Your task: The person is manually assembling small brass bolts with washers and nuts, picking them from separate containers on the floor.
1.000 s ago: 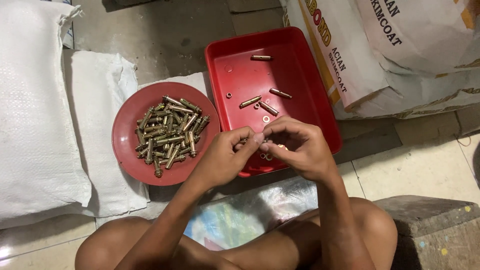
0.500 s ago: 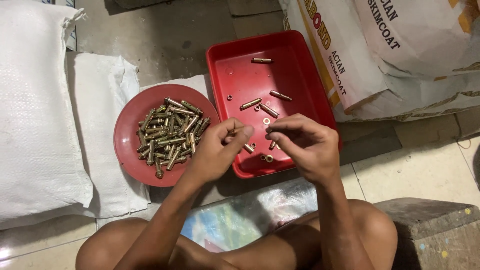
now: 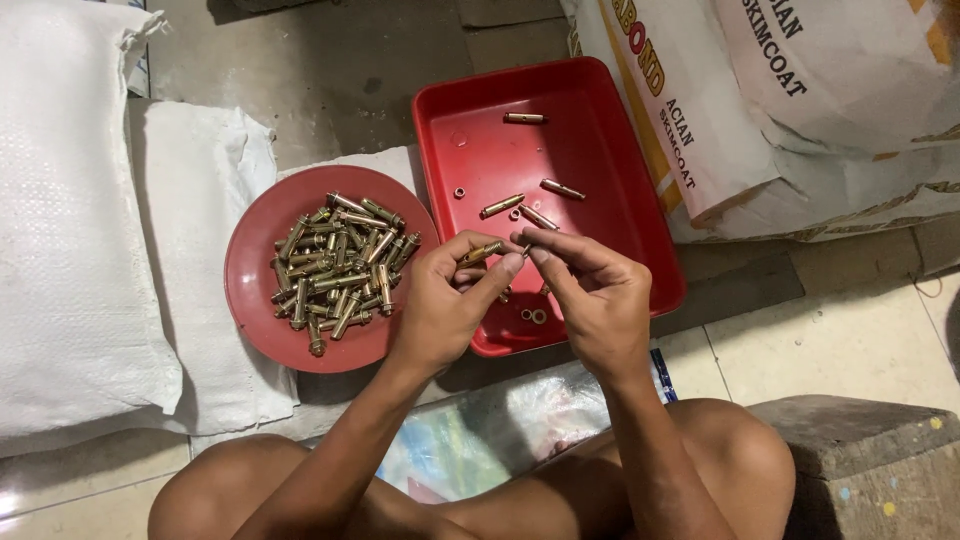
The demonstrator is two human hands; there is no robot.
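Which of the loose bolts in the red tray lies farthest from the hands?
The bolt near the tray's far rim, lying alone; the other three loose bolts lie closer together, nearer the hands.

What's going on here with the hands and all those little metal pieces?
A person sits cross-legged on the floor, working over a red tray. The left hand pinches a brass-coloured bolt, and the right hand meets its tip with the fingertips. A few loose bolts and small rings lie in the tray. Beside it, a round red plate holds a pile of bolts.
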